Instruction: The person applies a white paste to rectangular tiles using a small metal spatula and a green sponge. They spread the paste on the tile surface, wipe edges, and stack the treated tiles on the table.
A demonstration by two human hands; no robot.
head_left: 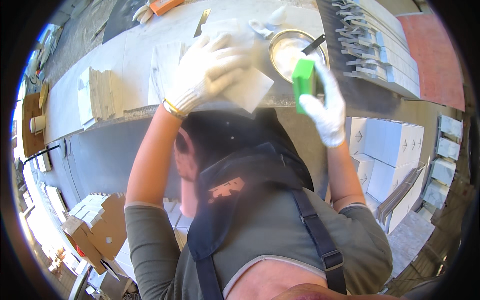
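Both my hands wear white knit gloves. My left hand (210, 72) is over a white tile (254, 90), with its fingers bent against it; motion blurs the fingertips. One corner of the tile juts over the near edge of the workbench (137, 75). Between the thumb and fingers of my right hand (326, 110) is a bright green block (303, 82), held upright beside a round metal bowl (280, 42). White paste fills part of the bowl, and a dark-handled tool (314, 45) leans on its rim.
Thin marble-look pieces (97, 95) stand in a row at the bench's left. A metal scraper blade (202, 22) lies at the back. Right of the bench are strapped stacks (385, 55) and white boxes (385, 150). A cardboard carton (100, 225) stands lower left.
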